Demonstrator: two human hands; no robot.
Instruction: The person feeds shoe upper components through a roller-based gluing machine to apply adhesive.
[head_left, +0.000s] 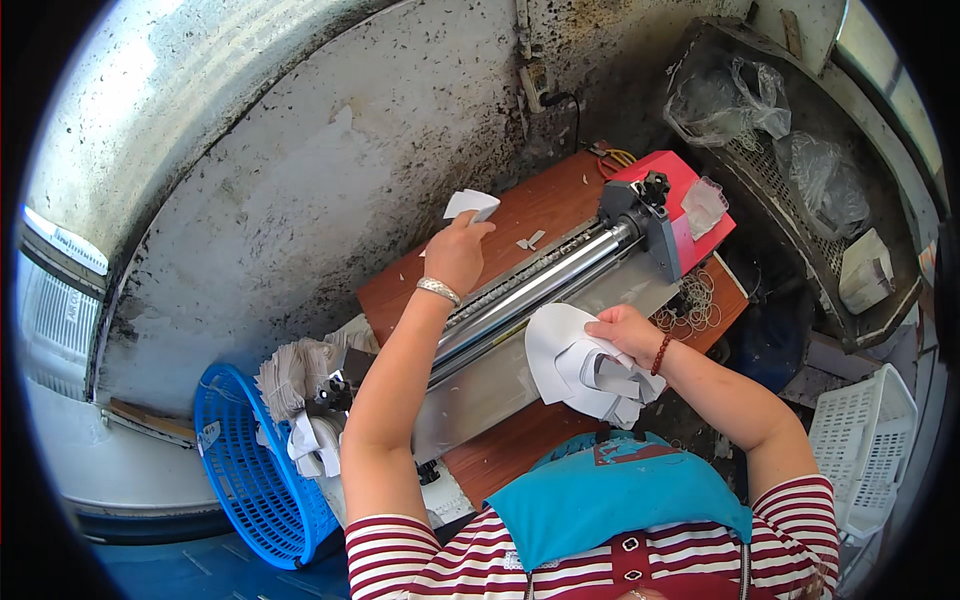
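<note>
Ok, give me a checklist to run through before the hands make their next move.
1. Small white piece gripped: ok, pinched in the left hand.
2. White sheets gripped: ok, the right hand holds the loose, uneven bunch by its edge.
3. Metal rollers stopped: cannot tell from one still.
4. Left forearm clear of the rollers: cannot tell; it crosses them in view, height unclear.
5. Wrists bare: not ok, silver bracelet on the left, beaded bracelet on the right.
6. Wooden tabletop free of scraps: not ok, some lie beyond the rollers.
</note>
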